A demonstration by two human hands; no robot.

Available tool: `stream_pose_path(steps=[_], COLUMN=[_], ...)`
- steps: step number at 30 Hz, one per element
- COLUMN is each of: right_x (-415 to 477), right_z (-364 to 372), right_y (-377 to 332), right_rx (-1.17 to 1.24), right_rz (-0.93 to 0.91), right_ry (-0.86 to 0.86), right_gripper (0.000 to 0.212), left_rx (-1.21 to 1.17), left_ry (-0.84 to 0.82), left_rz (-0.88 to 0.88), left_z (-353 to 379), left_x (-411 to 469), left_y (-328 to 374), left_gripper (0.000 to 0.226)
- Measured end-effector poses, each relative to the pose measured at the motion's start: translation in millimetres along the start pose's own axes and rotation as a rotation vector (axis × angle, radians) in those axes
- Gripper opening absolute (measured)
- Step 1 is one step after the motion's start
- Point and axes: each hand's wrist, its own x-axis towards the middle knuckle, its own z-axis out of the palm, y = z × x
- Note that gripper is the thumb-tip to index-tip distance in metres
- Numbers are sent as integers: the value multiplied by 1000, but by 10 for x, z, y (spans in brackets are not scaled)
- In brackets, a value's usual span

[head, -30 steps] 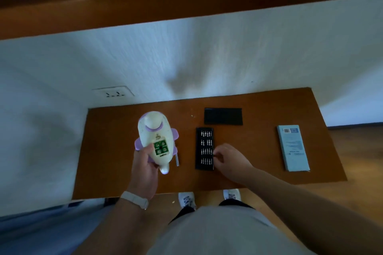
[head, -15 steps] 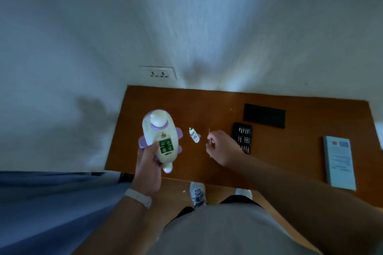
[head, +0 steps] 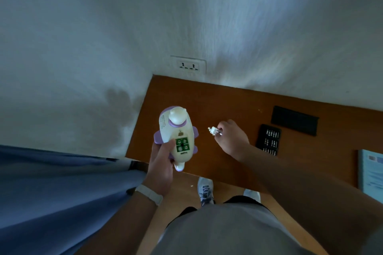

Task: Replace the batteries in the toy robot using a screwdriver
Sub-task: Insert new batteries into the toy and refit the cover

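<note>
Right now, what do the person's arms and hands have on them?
Both arms are bare, with no sleeves showing. The left hand has a white band strapped round its wrist, like a watch or fitness strap. The right hand wears no band that I can see. No gloves on either one.

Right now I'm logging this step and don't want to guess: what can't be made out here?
- Small item at the right hand, head view: too small and blurred to name, partly covered by fingers.
- Bit case: bits too tiny to tell apart.
- Blue booklet: cut by the right edge, print blurred.
- Toy robot: lower side hidden by the left hand.
</note>
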Motion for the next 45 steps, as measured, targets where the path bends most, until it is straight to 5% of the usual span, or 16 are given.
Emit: stream_pose_path(steps=[15, 20, 25, 36, 42, 45], right_x=[-731, -1050, -1296, -1556, -1573, -1604], right_z=[-747, -1094, -1334, -1743, -1888, -1960], right_y=[313, 476, 710, 1075, 1161, 1166], right_rx=[614, 804, 925, 1108, 1306, 1198], right_rz=[256, 293, 299, 224, 116, 3], right_ry=[-27, -45, -8, 54, -28, -43], right_gripper=[8, 35, 25, 9, 21, 30], left_rx=[72, 88, 52, 69, 76, 91], left_ry=[-211, -312, -370, -371, -270, -269], left_rz=[-42, -37, -73, -60, -76, -68], left_z=[650, 1063, 1437, 1931, 2106, 2168], left_x=[307, 343, 325, 171, 110, 81], left_y=[-2, -29, -4, -75, -162, -206], left_gripper=[58, 56, 56, 53, 54, 55])
